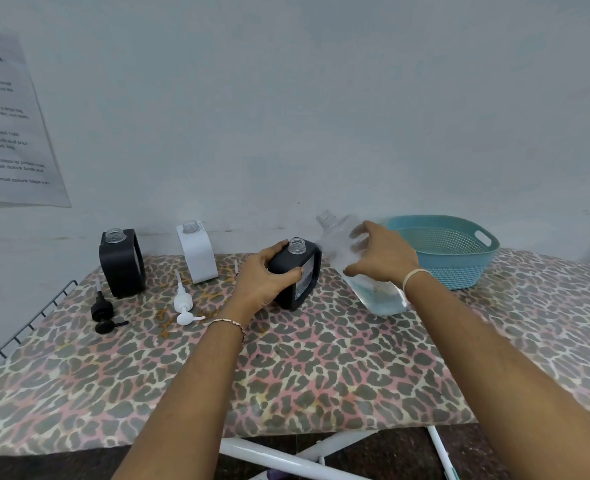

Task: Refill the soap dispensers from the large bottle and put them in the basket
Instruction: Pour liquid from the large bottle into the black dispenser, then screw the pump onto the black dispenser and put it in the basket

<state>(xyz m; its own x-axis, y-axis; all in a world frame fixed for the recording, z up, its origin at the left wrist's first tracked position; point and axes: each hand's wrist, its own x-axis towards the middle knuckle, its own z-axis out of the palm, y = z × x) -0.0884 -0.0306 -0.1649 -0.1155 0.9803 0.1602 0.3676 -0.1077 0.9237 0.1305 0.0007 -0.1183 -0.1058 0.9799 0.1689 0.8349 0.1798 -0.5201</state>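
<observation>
My left hand (269,275) grips a black square soap dispenser (304,271) standing uncapped on the leopard-print board (321,368). My right hand (380,252) holds the large clear bottle (342,244), tilted with its open neck pointing up and left toward that dispenser; a little bluish liquid sits in its lower end. A second black dispenser (122,263) and a white dispenser (198,252) stand uncapped at the back left. Their black pump (104,313) and white pump (184,303) lie in front of them. The teal basket (459,244) sits behind my right wrist.
A wire rack edge (26,327) runs along the board's left side. The wall stands close behind the objects, with a printed sheet (6,123) taped at the left. White legs (286,455) show under the front edge.
</observation>
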